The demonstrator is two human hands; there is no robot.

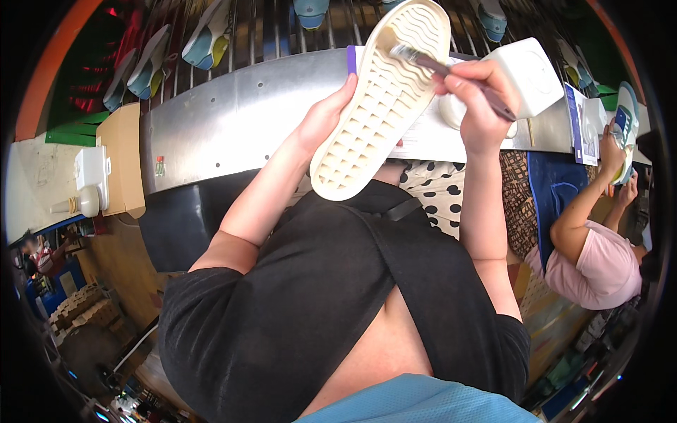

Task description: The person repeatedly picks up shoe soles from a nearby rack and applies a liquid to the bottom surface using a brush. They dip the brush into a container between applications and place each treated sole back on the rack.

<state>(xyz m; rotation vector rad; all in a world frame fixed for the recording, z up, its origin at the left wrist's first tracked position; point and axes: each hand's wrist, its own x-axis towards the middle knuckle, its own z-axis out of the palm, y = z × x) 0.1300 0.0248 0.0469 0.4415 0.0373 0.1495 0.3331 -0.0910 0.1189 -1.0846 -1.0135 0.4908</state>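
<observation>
My left hand [326, 116] grips a cream shoe sole [381, 99] by its left edge, holding it tilted with the ribbed, gridded inner face toward me. My right hand [479, 95] is shut on a small brush [441, 67] with a dark handle. The brush's bristles rest on the upper part of the sole, near the wavy ribs at the toe end.
A curved metal workbench [233, 120] runs across in front of me, with a white square container [529, 70] behind my right hand. Shoes [204, 35] sit on a rack beyond. At the right a person in a pink shirt [599, 261] handles a shoe. A cardboard box [123, 158] stands at left.
</observation>
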